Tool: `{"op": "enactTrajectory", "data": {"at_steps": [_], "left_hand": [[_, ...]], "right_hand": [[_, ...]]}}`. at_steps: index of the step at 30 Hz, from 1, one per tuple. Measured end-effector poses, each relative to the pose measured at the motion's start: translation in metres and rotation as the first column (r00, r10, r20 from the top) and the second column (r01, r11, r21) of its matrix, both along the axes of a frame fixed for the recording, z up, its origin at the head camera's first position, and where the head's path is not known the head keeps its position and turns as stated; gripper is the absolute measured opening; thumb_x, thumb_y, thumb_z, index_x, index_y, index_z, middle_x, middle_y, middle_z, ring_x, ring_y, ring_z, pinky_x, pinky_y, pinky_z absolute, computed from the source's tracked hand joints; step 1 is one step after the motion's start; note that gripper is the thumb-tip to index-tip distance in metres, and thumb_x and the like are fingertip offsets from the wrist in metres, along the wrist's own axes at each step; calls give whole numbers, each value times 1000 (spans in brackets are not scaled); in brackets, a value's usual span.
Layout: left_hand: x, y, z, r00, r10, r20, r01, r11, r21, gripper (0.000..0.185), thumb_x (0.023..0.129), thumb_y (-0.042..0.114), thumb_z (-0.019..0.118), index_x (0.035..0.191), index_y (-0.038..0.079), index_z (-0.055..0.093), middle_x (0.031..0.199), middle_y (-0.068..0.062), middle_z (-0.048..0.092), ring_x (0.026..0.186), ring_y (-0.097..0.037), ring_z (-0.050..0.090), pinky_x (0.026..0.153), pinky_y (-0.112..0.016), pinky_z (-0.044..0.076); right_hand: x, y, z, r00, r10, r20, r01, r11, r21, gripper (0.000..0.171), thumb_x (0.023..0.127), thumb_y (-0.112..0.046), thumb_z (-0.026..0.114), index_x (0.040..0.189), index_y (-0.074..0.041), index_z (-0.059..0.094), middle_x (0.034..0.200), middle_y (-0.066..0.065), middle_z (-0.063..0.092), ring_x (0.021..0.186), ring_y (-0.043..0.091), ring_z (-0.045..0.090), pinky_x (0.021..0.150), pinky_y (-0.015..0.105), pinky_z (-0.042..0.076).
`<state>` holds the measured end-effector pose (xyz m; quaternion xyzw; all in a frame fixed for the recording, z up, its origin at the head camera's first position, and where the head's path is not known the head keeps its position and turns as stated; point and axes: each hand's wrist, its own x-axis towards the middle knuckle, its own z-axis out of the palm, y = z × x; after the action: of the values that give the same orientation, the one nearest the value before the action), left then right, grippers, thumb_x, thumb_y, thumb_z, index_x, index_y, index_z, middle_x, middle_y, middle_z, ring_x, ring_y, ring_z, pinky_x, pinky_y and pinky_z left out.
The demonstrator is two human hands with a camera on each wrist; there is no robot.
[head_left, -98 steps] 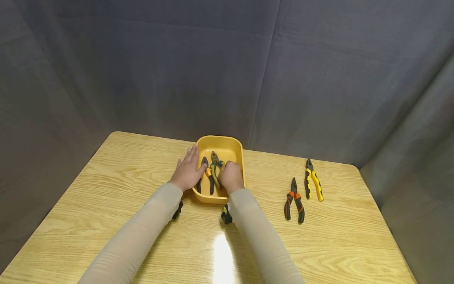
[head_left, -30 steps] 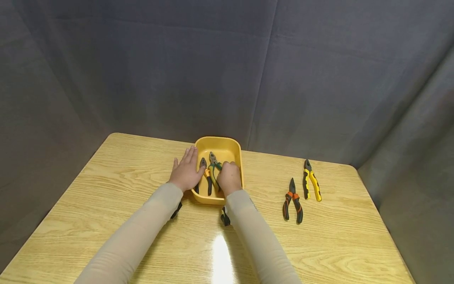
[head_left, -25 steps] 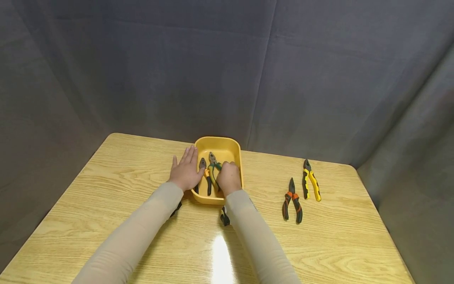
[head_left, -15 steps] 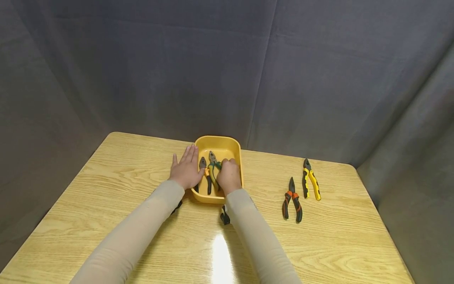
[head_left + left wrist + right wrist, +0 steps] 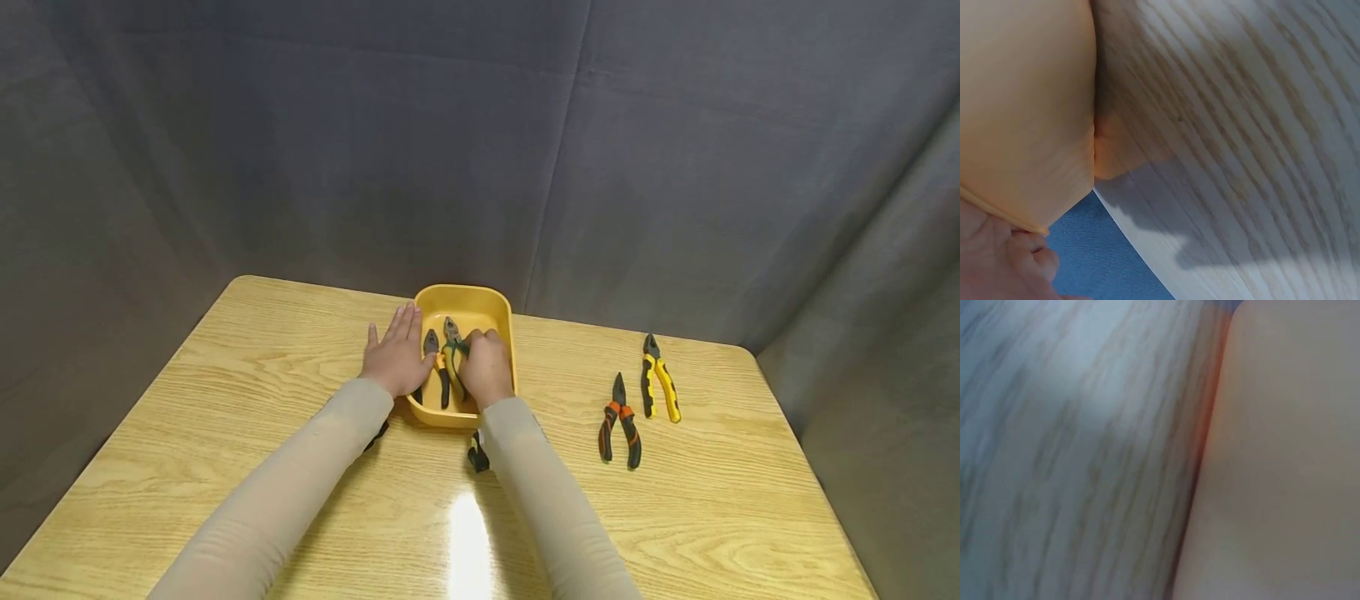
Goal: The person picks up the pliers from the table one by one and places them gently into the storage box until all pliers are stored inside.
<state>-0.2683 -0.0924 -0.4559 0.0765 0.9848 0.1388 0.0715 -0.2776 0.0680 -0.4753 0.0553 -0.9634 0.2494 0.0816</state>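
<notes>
In the yellow plastic tray (image 5: 498, 312) mid-table, my right hand (image 5: 486, 371) curled round the green-handled pliers (image 5: 452, 346), orange-and-black pliers (image 5: 435, 371) just left of them, my left hand (image 5: 393, 358) flat, fingers straight, against the tray's left wall.

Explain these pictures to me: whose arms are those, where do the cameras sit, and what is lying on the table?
No machine here: a person works with bare hands. The wide picture comes from a camera on the head; the two blurry close-ups come from cameras on the wrists, showing only tray wall and table. The left hand rests flat on the rim of a yellow tray. The right hand reaches inside, curled on green pliers, beside another pair. Two more pliers lie on the table to the right.
</notes>
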Motion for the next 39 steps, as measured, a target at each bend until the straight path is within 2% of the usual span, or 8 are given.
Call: {"op": "enactTrajectory", "data": {"at_steps": [6, 11, 17, 22, 33, 36, 39], "left_hand": [[-1, 2, 0, 1000, 7, -2, -7, 1000, 5, 80, 107, 44, 43, 163, 7, 1, 170, -10, -2, 157, -25, -3, 122, -61, 0], [-2, 3, 0, 1000, 6, -5, -6, 1000, -1, 80, 107, 45, 43, 163, 6, 1, 170, -10, -3, 156, -25, -4, 122, -61, 1], [-1, 3, 1, 1000, 8, -5, -8, 1000, 4, 80, 107, 44, 43, 163, 7, 1, 170, -9, -3, 156, -25, -4, 122, -61, 0], [-1, 2, 1, 1000, 13, -13, -13, 1000, 9, 80, 107, 44, 44, 163, 6, 2, 170, -10, -2, 156, -25, -3, 122, -61, 1], [0, 3, 0, 1000, 13, -17, -12, 1000, 18, 80, 106, 43, 45, 163, 6, 3, 170, -10, -1, 157, -26, -2, 121, -62, 2], [0, 3, 0, 1000, 11, -23, -11, 1000, 23, 80, 106, 43, 45, 163, 5, 3, 170, -10, -1, 157, -26, -1, 121, -62, 3], [1, 1, -1, 1000, 10, -20, -10, 1000, 28, 80, 107, 43, 45, 163, 6, 2, 170, -10, -1, 157, -26, -1, 122, -61, 2]], "right_hand": [[0, 0, 3, 1000, 1, -24, -3, 997, -73, 24, 95, -2, 63, 119, 5, 64, 106, 19, 62, 93, 31, 63, 82, 41, 57], [1, 0, 5, 998, 2, -58, -10, 991, -133, 21, 97, -3, 61, 117, 3, 62, 102, 17, 59, 83, 28, 61, 75, 40, 56], [3, 0, 7, 998, 0, -66, -14, 979, -202, 23, 98, -3, 60, 120, 2, 61, 101, 15, 58, 83, 27, 60, 74, 40, 55], [2, 0, 8, 996, 1, -87, -25, 961, -276, 31, 97, -1, 58, 128, 2, 56, 99, 13, 57, 83, 27, 58, 75, 41, 53], [8, 4, 12, 988, 5, -152, -70, 904, -421, 36, 94, 2, 54, 130, 1, 55, 107, 15, 56, 92, 28, 59, 80, 41, 53], [9, 5, 14, 982, -1, -189, -84, 892, -443, 38, 94, 3, 54, 131, 1, 54, 109, 15, 55, 93, 28, 59, 81, 41, 54], [10, 6, 15, 963, -13, -271, -113, 889, -444, 37, 93, 5, 53, 130, 2, 54, 109, 15, 55, 95, 28, 58, 83, 40, 53]]}}
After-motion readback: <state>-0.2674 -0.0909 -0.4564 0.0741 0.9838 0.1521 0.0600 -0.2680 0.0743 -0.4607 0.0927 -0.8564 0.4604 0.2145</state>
